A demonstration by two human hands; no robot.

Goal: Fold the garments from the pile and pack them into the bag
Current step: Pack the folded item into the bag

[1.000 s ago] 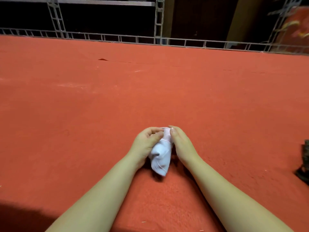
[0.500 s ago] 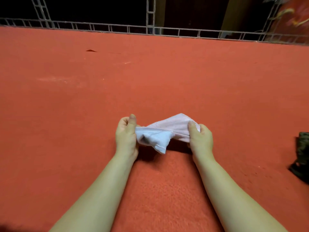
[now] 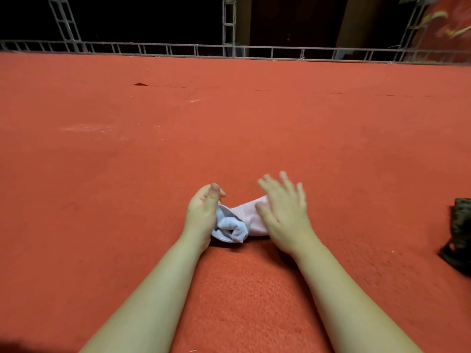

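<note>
A small pale pink and light blue garment (image 3: 244,220), sock-sized, lies on the red carpet (image 3: 229,128) just in front of me. My left hand (image 3: 204,215) grips its bunched blue end, fingers curled round the cloth. My right hand (image 3: 283,212) lies flat with fingers spread over the pink end; its fingertips are motion-blurred. The far part of the cloth is hidden under that hand. No bag shows in this view.
A dark camouflage-patterned cloth (image 3: 458,233) sits at the right edge of the carpet. A low metal truss railing (image 3: 229,50) runs along the carpet's far edge, with darkness behind it. A small wrinkle (image 3: 140,84) marks the carpet far left.
The garment, first bunched between both hands, was stretched out in the air and now lies on the carpet. My right hand let go of its pinch and spread flat over the pink end.
</note>
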